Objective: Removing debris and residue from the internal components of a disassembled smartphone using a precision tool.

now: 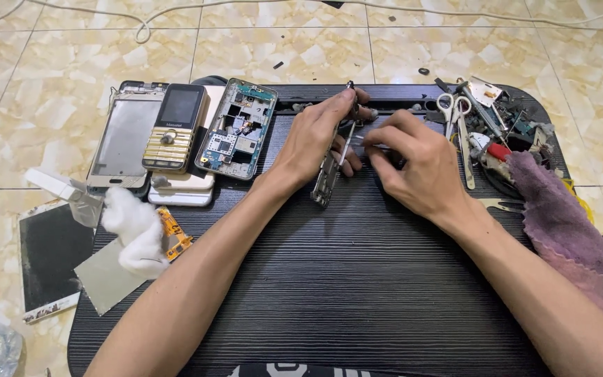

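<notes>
**Two hands on a stripped phone frame at the tray's upper centre**

The left hand (319, 136) curls around a phone frame (329, 171) stood on edge on the black tray (329, 279), fingers closed on its upper end. Just right of it, the right hand (420, 167) pinches a thin metal tool (366, 146) — thumb and forefinger pressed together — with its tip at the frame. How the tool ends is hidden behind the fingers. The frame's upper part is covered by the left hand — its detail is hard to make out.
</notes>
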